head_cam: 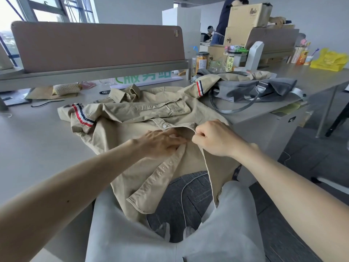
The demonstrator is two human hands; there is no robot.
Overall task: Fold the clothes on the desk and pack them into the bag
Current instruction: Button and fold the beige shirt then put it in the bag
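Writing first: a white sign [145, 79] at the far table edge is showing large green Chinese characters, their tops cut off by the rail of the brown padded partition [94, 44]; a clear jar [231, 60] is carrying a pale yellow label with dark vertical Chinese characters; the stacked cardboard boxes [245, 16] are bearing a dark printed logo too blurred to read. Khaki shirt [151, 114], woven cotton-like cloth with creases, is lying spread across the grey table [37, 138], collar away from the person, its lower front hanging over the near edge onto the person's lap. Each sleeve is showing a band of red, white and navy stripes [83, 116], and the front placket is carrying a row of small pale snap buttons. The left hand [160, 142] is resting on the placket with fingers laid nearly straight, pressing the cloth down. The right hand [213, 138] is curling closed, pinching the opposite front edge of the shirt just beside the left fingertips. Grey fabric bag [260, 89], soft and slumped, long strap handles looping forward, is lying on the table to the right of the shirt, the far sleeve reaching up to its mouth. A crumpled yellow plastic bag [330, 60] is sitting on the far right table.
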